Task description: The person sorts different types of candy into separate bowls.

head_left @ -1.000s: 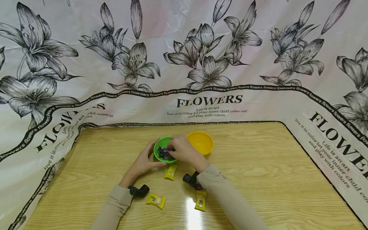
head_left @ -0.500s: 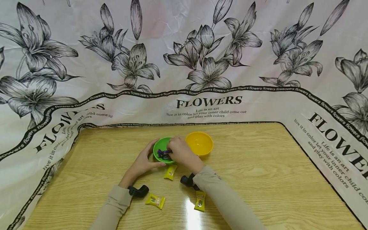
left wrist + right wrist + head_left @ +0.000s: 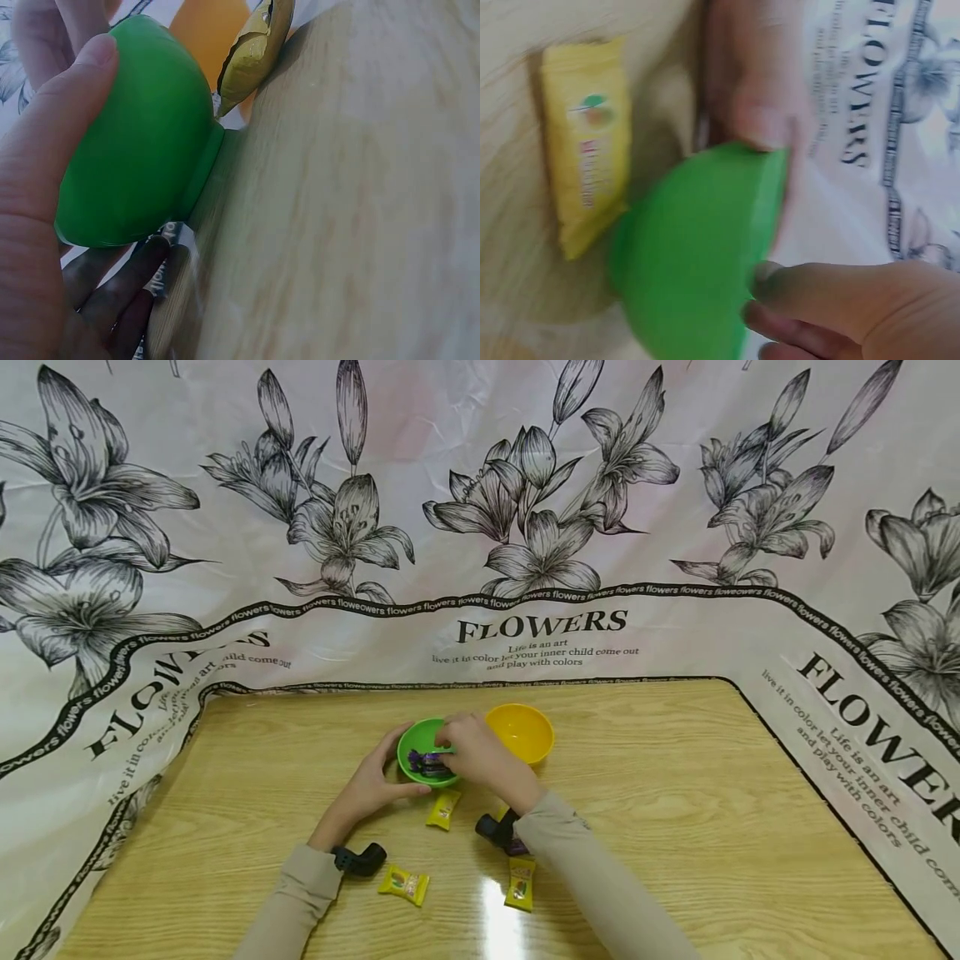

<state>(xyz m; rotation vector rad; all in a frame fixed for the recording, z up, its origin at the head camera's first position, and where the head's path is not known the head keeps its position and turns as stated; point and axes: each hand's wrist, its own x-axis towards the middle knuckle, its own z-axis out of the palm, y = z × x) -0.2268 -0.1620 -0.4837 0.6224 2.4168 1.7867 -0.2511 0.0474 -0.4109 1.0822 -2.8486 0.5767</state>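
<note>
A green bowl (image 3: pixel 420 739) with several purple-wrapped candies (image 3: pixel 429 765) in it stands near the table's back. My left hand (image 3: pixel 372 785) grips the bowl's left side, thumb at the near side and fingers curled round the far side. In the left wrist view the thumb lies along the green bowl's wall (image 3: pixel 142 135). My right hand (image 3: pixel 483 756) reaches over the right rim with bent fingers at the candies. In the right wrist view the fingertips go behind the rim, so whether they pinch a candy is hidden. A yellow-wrapped candy (image 3: pixel 443 810) lies just in front of the bowl.
A yellow-orange bowl (image 3: pixel 525 731) stands to the right, partly behind my right hand. Yellow candies lie nearer, one at the left (image 3: pixel 405 885) and another at the right (image 3: pixel 520 883). A purple candy (image 3: pixel 516 848) is partly hidden by the right wrist's black camera (image 3: pixel 495 829).
My right hand has stayed at the green bowl, its fingers shifting slightly among the purple candies. The candies have settled a little lower. My left hand keeps its grip on the bowl.
</note>
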